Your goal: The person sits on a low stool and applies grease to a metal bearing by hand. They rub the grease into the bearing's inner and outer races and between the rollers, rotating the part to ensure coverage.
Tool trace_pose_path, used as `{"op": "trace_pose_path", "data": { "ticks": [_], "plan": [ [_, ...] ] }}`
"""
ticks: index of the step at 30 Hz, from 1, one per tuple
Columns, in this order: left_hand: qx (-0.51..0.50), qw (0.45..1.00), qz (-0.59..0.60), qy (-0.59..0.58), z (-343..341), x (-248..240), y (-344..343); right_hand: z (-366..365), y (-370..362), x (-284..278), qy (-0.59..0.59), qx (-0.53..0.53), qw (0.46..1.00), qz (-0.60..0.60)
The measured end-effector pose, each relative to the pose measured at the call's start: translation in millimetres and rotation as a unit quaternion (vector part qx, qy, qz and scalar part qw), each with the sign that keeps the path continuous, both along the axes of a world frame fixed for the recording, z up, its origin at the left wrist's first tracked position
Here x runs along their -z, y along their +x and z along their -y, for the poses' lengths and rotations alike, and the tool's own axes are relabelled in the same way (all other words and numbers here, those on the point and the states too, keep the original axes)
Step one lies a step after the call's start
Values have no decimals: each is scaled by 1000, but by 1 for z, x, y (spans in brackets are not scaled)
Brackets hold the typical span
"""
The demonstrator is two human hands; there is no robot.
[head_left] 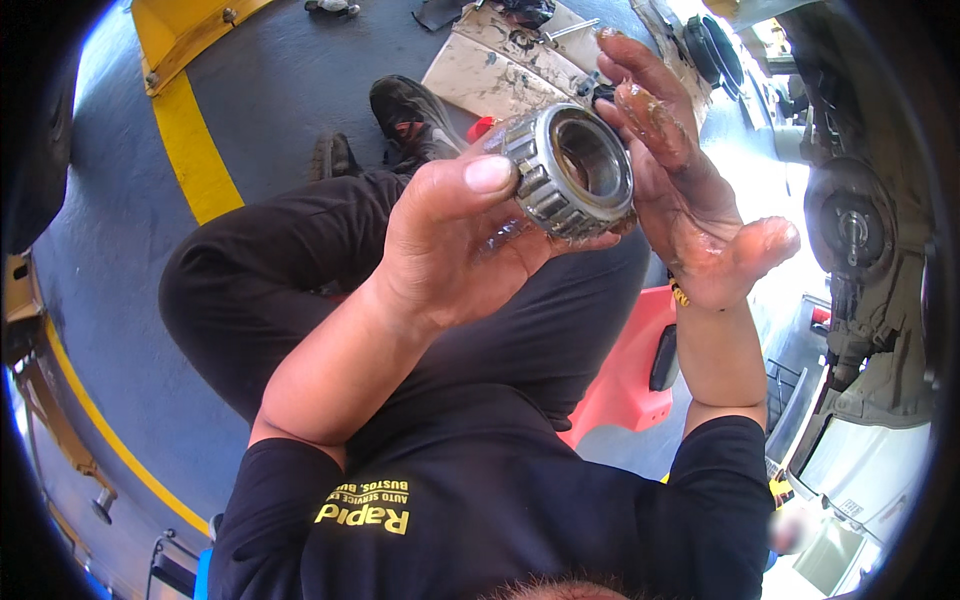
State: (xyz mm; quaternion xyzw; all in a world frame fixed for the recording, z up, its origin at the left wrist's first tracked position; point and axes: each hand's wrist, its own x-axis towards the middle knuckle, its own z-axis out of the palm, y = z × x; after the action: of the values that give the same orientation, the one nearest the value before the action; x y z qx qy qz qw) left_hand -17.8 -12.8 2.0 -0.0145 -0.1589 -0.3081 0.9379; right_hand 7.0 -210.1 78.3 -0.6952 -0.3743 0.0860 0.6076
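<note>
My left hand point(455, 230) grips a metal roller bearing point(572, 172), thumb on its near-left side and fingers beneath it. The bearing is tilted, so its round bore and the rollers along its outer side show. Brownish grease coats parts of it. Beside its right side, my right hand point(690, 180) is raised with the palm turned toward the bearing. Its fingers are stretched out and the thumb stands apart; grease smears the fingers and palm. Whether the right palm's edge touches the bearing I cannot tell.
Greasy cardboard point(490, 75) with tools and parts lies on the grey floor ahead. A red plastic piece point(635, 370) is beside my right thigh. To the right is a vehicle's wheel hub point(850, 225). Yellow metal equipment point(185, 35) stands at the far left.
</note>
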Motion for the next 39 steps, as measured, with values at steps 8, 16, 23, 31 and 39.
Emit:
{"op": "trace_pose_path", "data": {
  "ticks": [8, 16, 23, 31, 39],
  "plan": [
    [7, 997, 1, 78, -8, -11, -3, -10, -3, 2, 28, 3, 997, -78],
    [5, 994, 19, 107, -10, -18, -4, -10, 0, 5, -11, 32, 999, 16],
    [9, 998, -36, 51, -9, -29, -5, -13, -1, 2, -92, 170, 967, 164],
    [-8, 995, -80, 51, -7, -32, -11, -2, -35, -17, -206, 310, 881, 293],
    [-70, 988, 0, 135, -21, -36, -2, -10, -64, -34, -187, 401, 859, 258]
  ]
}}
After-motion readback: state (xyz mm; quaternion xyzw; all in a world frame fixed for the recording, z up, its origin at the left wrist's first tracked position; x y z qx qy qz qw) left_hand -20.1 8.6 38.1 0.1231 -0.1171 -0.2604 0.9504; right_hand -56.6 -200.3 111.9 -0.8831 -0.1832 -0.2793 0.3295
